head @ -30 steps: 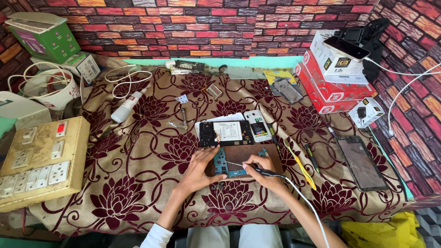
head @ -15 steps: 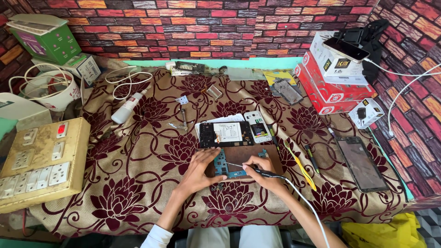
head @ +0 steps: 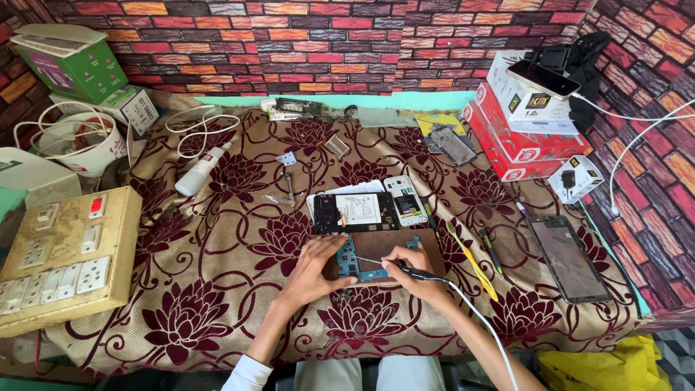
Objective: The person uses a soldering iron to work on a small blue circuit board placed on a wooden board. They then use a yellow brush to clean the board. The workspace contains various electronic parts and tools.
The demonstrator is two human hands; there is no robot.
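Note:
A small blue circuit board [head: 355, 262] lies on a brown mat [head: 413, 242] near the table's front edge. My left hand [head: 313, 266] rests flat on the board's left side and pins it down. My right hand [head: 411, 272] grips a black soldering iron [head: 405, 269] like a pen, its thin tip touching the board's middle. The iron's white cord [head: 478, 318] trails off toward the lower right. Just behind the mat lies an opened black phone body [head: 355, 212] with a white label, and a smaller white phone part [head: 407, 203] beside it.
A floral cloth [head: 217, 268] covers the table. A yellowed switch-and-socket board [head: 61, 257] sits at the left, a white squeeze bottle [head: 201, 170] behind it. Red and white boxes [head: 517, 130] are stacked at the back right. A dark phone screen [head: 568, 257] and yellow tweezers [head: 472, 259] lie at right.
Both hands stay on the circuit board; the iron's tip has shifted only slightly over it. Nothing else on the table has moved.

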